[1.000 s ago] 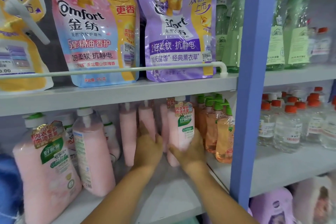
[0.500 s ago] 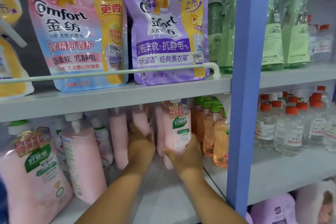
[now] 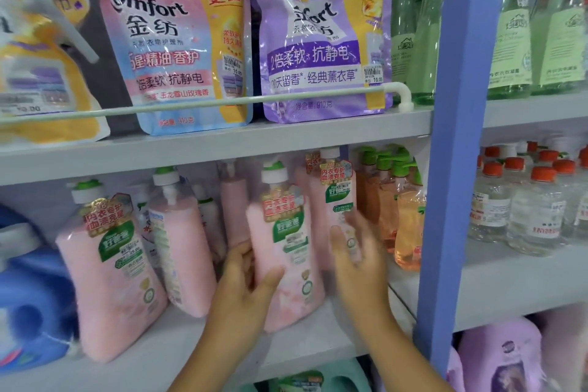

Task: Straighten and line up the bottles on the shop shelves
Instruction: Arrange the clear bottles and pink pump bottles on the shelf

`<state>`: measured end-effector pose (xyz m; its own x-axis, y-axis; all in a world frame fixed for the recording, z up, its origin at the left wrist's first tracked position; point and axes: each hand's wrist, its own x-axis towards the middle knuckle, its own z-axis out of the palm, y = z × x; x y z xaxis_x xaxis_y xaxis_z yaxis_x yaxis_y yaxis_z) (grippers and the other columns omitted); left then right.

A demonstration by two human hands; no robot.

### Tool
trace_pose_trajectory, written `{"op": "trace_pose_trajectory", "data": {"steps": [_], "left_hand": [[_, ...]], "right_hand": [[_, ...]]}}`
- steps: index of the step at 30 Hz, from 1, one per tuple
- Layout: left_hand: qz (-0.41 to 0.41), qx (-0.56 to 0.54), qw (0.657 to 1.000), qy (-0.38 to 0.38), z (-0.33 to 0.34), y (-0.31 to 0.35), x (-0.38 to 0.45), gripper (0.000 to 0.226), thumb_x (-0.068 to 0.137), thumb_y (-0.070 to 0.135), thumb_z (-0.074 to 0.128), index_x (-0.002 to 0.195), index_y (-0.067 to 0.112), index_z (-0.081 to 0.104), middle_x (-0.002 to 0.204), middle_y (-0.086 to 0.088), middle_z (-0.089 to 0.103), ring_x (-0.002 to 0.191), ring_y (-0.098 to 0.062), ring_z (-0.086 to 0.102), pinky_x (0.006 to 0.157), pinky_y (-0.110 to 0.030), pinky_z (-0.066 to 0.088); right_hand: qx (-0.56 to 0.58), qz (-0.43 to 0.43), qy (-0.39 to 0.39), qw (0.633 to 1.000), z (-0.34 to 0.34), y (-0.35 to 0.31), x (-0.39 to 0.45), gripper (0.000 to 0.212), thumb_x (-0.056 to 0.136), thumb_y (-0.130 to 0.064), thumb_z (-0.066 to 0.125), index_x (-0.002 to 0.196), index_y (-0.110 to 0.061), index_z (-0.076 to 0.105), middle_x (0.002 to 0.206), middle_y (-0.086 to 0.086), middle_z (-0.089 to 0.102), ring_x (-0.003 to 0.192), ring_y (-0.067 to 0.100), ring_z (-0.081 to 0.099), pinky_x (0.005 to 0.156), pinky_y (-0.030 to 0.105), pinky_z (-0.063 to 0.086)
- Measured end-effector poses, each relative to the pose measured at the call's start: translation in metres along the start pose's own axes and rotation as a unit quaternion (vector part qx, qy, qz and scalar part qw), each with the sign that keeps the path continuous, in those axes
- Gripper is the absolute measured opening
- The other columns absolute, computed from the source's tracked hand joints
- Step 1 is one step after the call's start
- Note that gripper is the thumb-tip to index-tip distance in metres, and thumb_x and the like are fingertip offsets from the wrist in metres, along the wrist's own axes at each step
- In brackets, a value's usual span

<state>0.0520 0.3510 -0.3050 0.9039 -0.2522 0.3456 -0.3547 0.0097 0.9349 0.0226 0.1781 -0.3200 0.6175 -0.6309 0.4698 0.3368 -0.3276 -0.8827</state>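
Observation:
Pink detergent bottles with white pump caps stand on the middle shelf (image 3: 305,344). My left hand (image 3: 245,289) grips the lower left side of one pink bottle (image 3: 286,264) near the shelf's front edge, its label facing me. My right hand (image 3: 356,251) is blurred, fingers spread, against the front of a second pink bottle (image 3: 334,200) standing just behind and to the right. Two more pink bottles stand further left, one large (image 3: 108,270) and one turned sideways (image 3: 181,248). Others stand at the back, partly hidden.
Orange bottles with green pumps (image 3: 404,213) crowd the right end, beside a blue upright post (image 3: 445,169). Clear bottles with red caps (image 3: 528,210) fill the neighbouring bay. Softener pouches (image 3: 178,41) hang behind a white rail (image 3: 222,102) above. A blue jug (image 3: 28,302) sits far left.
A pink bottle has come forward from the back row to the shelf front in my left hand. My right hand has let go and spread open against the bottle behind. The camera moved closer.

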Motion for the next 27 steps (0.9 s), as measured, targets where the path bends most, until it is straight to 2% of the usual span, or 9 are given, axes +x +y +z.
{"op": "trace_pose_trajectory", "data": {"steps": [4, 6, 9, 12, 14, 18, 21, 23, 27], "left_hand": [[0.039, 0.025, 0.992, -0.117, 0.016, 0.0, 0.01, 0.044, 0.097, 0.004, 0.062, 0.133, 0.029, 0.054, 0.131, 0.011, 0.068, 0.122, -0.001, 0.061, 0.1, -0.022, 0.051], [0.061, 0.103, 0.982, -0.149, 0.008, -0.001, 0.019, 0.052, 0.096, 0.019, 0.06, 0.138, 0.047, 0.051, 0.146, 0.025, 0.051, 0.135, 0.01, 0.044, 0.111, -0.016, 0.038], [0.071, 0.167, 0.982, -0.06, -0.011, -0.005, 0.035, 0.056, 0.086, 0.016, 0.056, 0.129, 0.052, 0.055, 0.152, 0.026, 0.033, 0.144, 0.01, 0.025, 0.109, 0.001, 0.018], [0.048, 0.152, 0.987, -0.008, -0.003, -0.011, 0.046, 0.045, 0.09, 0.015, 0.071, 0.108, 0.056, 0.066, 0.133, 0.019, 0.06, 0.125, -0.001, 0.056, 0.107, -0.016, 0.04], [-0.002, 0.109, 0.993, -0.033, 0.014, -0.015, 0.042, 0.039, 0.086, 0.015, 0.074, 0.102, 0.051, 0.071, 0.112, 0.012, 0.074, 0.1, -0.007, 0.071, 0.088, -0.023, 0.056], [-0.004, 0.067, 0.996, -0.064, 0.046, -0.023, 0.014, 0.046, 0.088, -0.002, 0.064, 0.117, 0.034, 0.059, 0.079, 0.003, 0.077, 0.07, -0.011, 0.071, 0.063, -0.019, 0.051], [0.022, 0.048, 0.998, 0.042, 0.05, -0.019, 0.011, 0.034, 0.092, -0.005, 0.06, 0.099, 0.026, 0.07, 0.083, 0.006, 0.076, 0.07, 0.003, 0.068, 0.063, -0.009, 0.048], [0.006, 0.039, 0.996, 0.083, 0.045, -0.02, 0.017, 0.032, 0.092, -0.001, 0.064, 0.112, 0.024, 0.065, 0.106, 0.008, 0.071, 0.083, 0.007, 0.065, 0.066, -0.001, 0.044], [-0.025, 0.069, 0.996, -0.055, 0.045, -0.028, 0.017, 0.048, 0.083, 0.014, 0.081, 0.12, 0.037, 0.06, 0.107, 0.022, 0.074, 0.092, 0.004, 0.071, 0.076, -0.011, 0.054]], "right_hand": [[-0.001, 0.03, -0.078, 0.997, 0.004, -0.004, -0.022, 0.094, 0.057, -0.056, 0.083, 0.141, -0.038, 0.045, 0.128, -0.018, 0.059, 0.11, -0.003, 0.062, 0.086, 0.021, 0.053], [-0.082, 0.014, -0.044, 0.996, -0.001, -0.006, -0.014, 0.093, 0.057, -0.056, 0.086, 0.139, -0.034, 0.048, 0.124, -0.016, 0.055, 0.11, 0.0, 0.059, 0.083, 0.022, 0.051], [-0.127, 0.013, -0.018, 0.992, -0.013, -0.002, -0.008, 0.076, 0.072, -0.044, 0.085, 0.139, -0.034, 0.049, 0.124, -0.016, 0.051, 0.116, 0.008, 0.054, 0.081, 0.024, 0.046], [-0.095, 0.043, -0.031, 0.994, -0.012, 0.004, -0.014, 0.078, 0.079, -0.042, 0.081, 0.146, -0.032, 0.043, 0.136, -0.013, 0.048, 0.12, 0.006, 0.05, 0.086, 0.023, 0.045], [-0.077, 0.038, -0.037, 0.996, -0.006, 0.001, -0.015, 0.085, 0.074, -0.055, 0.076, 0.148, -0.031, 0.041, 0.141, -0.01, 0.046, 0.123, 0.008, 0.051, 0.098, 0.03, 0.049], [-0.108, 0.026, -0.01, 0.994, 0.007, -0.011, -0.004, 0.081, 0.075, -0.046, 0.082, 0.145, -0.03, 0.044, 0.133, -0.007, 0.044, 0.118, 0.011, 0.052, 0.095, 0.026, 0.046], [-0.092, 0.043, -0.012, 0.995, 0.011, -0.007, 0.006, 0.07, 0.078, -0.034, 0.084, 0.14, -0.031, 0.051, 0.127, -0.009, 0.057, 0.116, 0.013, 0.059, 0.098, 0.035, 0.053], [-0.083, 0.053, -0.041, 0.994, 0.006, -0.001, 0.009, 0.064, 0.08, -0.03, 0.083, 0.138, -0.032, 0.054, 0.125, -0.014, 0.063, 0.113, 0.009, 0.063, 0.096, 0.034, 0.055], [-0.016, 0.078, -0.123, 0.989, -0.016, 0.007, 0.014, 0.051, 0.089, -0.013, 0.074, 0.133, -0.035, 0.059, 0.124, -0.013, 0.071, 0.111, 0.007, 0.069, 0.095, 0.036, 0.058]]}}
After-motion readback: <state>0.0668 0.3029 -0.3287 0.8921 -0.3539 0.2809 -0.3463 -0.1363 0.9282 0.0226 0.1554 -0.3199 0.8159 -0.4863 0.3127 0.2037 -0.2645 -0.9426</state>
